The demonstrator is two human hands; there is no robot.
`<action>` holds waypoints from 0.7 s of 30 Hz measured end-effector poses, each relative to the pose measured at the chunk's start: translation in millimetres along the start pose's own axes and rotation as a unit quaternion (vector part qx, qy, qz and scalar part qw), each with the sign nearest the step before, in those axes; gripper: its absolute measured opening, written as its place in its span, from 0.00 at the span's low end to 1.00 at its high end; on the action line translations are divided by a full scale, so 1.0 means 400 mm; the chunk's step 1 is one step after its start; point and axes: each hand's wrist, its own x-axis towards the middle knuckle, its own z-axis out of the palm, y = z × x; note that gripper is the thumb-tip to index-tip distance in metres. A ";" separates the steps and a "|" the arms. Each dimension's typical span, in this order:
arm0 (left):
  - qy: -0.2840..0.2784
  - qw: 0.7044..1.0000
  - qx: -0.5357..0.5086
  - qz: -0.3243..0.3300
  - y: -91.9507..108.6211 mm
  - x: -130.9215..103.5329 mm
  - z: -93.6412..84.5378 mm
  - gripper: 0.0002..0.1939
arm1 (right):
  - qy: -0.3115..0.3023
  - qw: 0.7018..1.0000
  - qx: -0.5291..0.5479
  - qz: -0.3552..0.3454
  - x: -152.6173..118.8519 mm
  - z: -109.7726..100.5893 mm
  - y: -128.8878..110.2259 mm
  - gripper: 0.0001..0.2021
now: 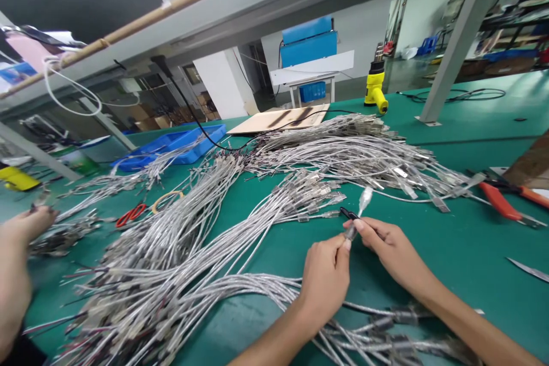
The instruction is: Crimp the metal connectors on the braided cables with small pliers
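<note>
My left hand [328, 274] is closed in a pinch on a cable end with a grey translucent connector [351, 232]. Just right of it, the fingers of my right hand [388, 246] are closed round a small black piece [349, 214] at the same spot. A clear-cased plug [365, 199] sticks up above my fingertips; how it joins the rest is hidden. Bundles of silvery braided cables [257, 229] with translucent plugs lie left of my hands. More cables [377, 331] run below my wrists.
A co-worker's hand [26, 234] is at the left edge. Red-handled pliers [500, 200] and a blade tip [529, 269] lie at right. Behind are a yellow heat gun [376, 88], a blue tray [201, 148] and a shelf post [454, 46]. Red scissors [131, 215] lie left.
</note>
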 end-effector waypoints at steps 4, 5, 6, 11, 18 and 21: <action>0.022 0.999 0.024 -0.015 -0.005 0.004 -0.005 0.16 | -0.087 0.994 0.065 0.025 -0.018 0.014 -0.011 0.23; 0.025 0.999 0.032 -0.016 -0.005 0.004 -0.007 0.16 | -0.095 0.993 0.065 0.021 -0.021 0.016 -0.013 0.23; 0.025 0.999 0.039 -0.014 -0.005 0.003 -0.009 0.16 | -0.092 0.994 0.058 0.014 -0.024 0.018 -0.014 0.21; 0.000 0.998 0.056 0.008 0.003 -0.007 -0.011 0.17 | 0.004 0.999 -0.020 -0.027 -0.013 0.007 -0.006 0.16; -0.046 0.991 -0.125 -0.023 0.000 0.001 -0.020 0.19 | 0.001 0.990 0.127 0.053 0.002 -0.009 -0.007 0.27; -0.080 0.968 -0.233 -0.043 -0.001 0.010 -0.032 0.22 | -0.013 0.973 0.222 0.067 -0.001 -0.015 -0.009 0.27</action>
